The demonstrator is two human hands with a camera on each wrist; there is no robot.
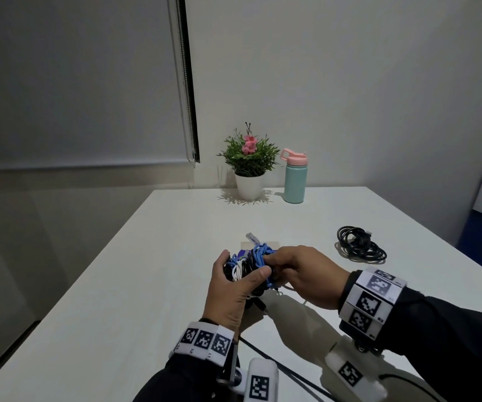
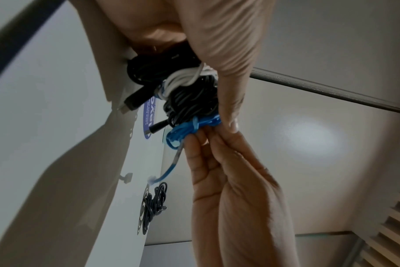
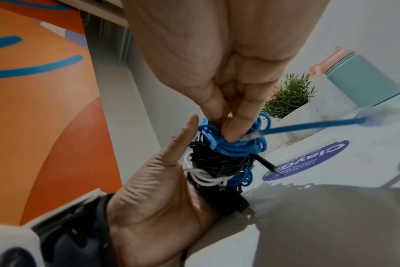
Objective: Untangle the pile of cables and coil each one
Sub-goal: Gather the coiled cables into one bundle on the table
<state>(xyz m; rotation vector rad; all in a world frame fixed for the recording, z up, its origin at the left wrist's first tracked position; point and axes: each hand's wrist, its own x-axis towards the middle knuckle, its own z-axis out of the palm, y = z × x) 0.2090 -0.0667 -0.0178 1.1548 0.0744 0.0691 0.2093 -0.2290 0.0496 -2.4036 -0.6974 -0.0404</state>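
Note:
A tangle of blue, black and white cables is held just above the white table. My left hand grips the tangle from the left, thumb across its front. My right hand pinches the blue cable at the top of the bundle. In the right wrist view a loose blue end sticks out to the right, and a black plug hangs below. The left wrist view shows the black and white windings under my thumb. A coiled black cable lies apart on the table to the right.
A potted plant and a mint bottle with a pink lid stand at the table's far edge. A purple round sticker lies on the tabletop under the tangle. A thin black cord runs along the near edge.

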